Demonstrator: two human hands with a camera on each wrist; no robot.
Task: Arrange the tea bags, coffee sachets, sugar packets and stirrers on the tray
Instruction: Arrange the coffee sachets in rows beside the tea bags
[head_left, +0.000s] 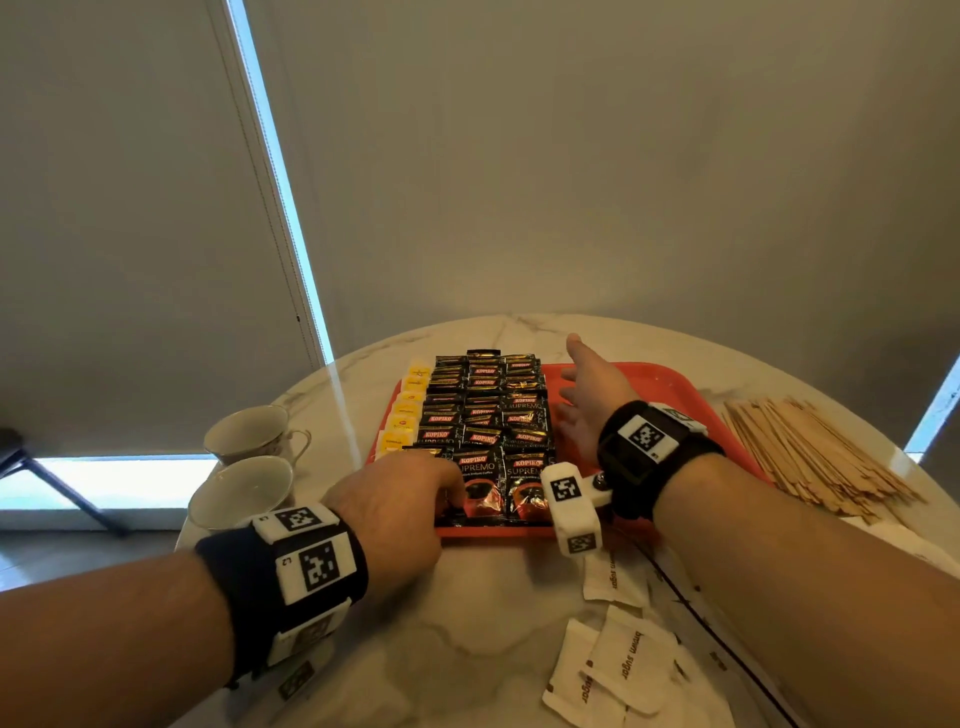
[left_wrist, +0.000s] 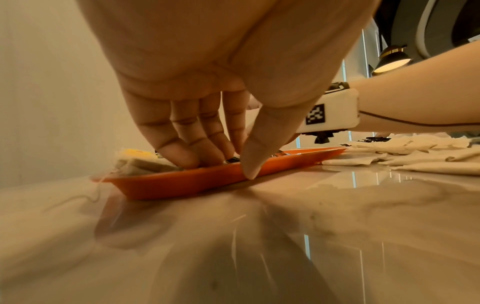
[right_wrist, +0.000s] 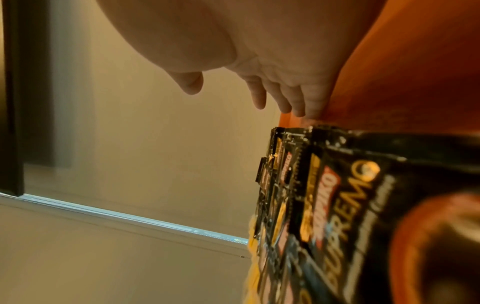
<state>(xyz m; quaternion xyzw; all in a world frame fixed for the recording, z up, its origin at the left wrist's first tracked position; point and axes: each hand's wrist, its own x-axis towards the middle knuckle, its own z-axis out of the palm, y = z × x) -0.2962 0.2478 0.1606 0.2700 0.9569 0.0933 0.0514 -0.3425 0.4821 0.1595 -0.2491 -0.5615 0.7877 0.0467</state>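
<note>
An orange-red tray (head_left: 675, 395) lies on a round marble table (head_left: 467, 623). Black Kopiko coffee sachets (head_left: 485, 410) fill three overlapping columns on its left half, with yellow tea bags (head_left: 408, 410) in a column along the left edge. My left hand (head_left: 447, 493) is at the tray's front left corner, fingers pressing down on the nearest sachets and thumb against the outer rim (left_wrist: 182, 183). My right hand (head_left: 587, 384) stands open on its edge on the bare tray floor, just right of the sachets (right_wrist: 337, 195). It holds nothing.
White brown-sugar packets (head_left: 623, 660) lie scattered on the table in front of the tray, at the right. A pile of wooden stirrers (head_left: 815, 457) sits right of the tray. Two teacups (head_left: 249, 431) stand to the left. A thin black cable (head_left: 727, 649) crosses the packets.
</note>
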